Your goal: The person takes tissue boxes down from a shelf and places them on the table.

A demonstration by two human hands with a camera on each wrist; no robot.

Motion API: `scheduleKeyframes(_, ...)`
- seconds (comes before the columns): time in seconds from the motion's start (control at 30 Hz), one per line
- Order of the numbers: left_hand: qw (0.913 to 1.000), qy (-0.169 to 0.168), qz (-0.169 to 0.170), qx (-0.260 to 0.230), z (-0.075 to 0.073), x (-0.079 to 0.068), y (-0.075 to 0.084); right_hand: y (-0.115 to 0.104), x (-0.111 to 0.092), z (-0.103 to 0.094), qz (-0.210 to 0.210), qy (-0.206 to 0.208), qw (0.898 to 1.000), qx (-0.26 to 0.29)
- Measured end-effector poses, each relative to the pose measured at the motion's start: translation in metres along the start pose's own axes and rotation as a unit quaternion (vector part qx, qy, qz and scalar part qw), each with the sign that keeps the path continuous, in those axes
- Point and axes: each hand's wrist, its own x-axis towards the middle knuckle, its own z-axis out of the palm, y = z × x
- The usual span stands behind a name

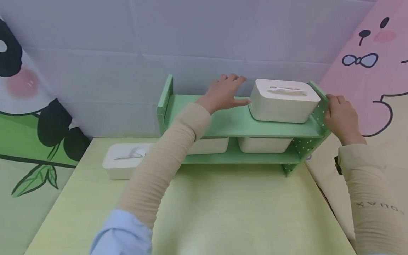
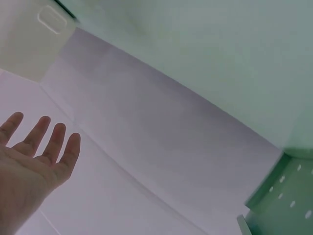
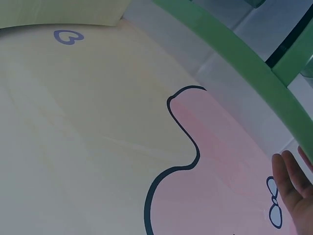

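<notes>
A white tissue box [image 1: 283,102], a tissue showing in its lid slot, stands at the right end of the top level of a green two-tier shelf [image 1: 229,122]. My left hand [image 1: 224,92] hovers over that level with fingers spread and holds nothing. Its thumb tip comes right up to the box's left side. In the left wrist view, the fingers [image 2: 54,142] are apart, against the pale wall cloth. My right hand [image 1: 342,117] holds the shelf's right side panel near its upper corner. Seen from the right wrist, two fingers [image 3: 288,181] lie straight along the panel's outside.
Two white containers [image 1: 208,146] [image 1: 265,145] sit on the lower level, partly hidden by the upper board. Another white tissue box [image 1: 125,161] stands on the light table [image 1: 242,212], left of the shelf. Cartoon-printed cloth [image 1: 204,39] hangs behind and at both sides.
</notes>
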Motion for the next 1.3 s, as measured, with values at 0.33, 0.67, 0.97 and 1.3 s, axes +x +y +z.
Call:
scheduleKeyframes(0.33,1.0,0.008,-0.001,-0.004,0.017,0.016,0.018,0.0,-0.003,0.005,-0.006,0.023,1.0,0.003)
scheduleKeyframes(0.67,0.9998,-0.012,0.015,-0.001,0.024,0.025,0.039,0.006,-0.002,0.007,-0.006,0.032,0.999,0.001)
scheduleKeyframes(0.97,0.9998,-0.012,0.013,0.003,0.027,0.029,0.043,0.004,0.0,0.006,-0.008,0.03,1.0,-0.003)
scheduleKeyframes(1.3,0.9997,0.001,0.017,0.018,0.03,0.035,0.045,0.003,0.002,0.006,-0.003,0.027,1.0,-0.002)
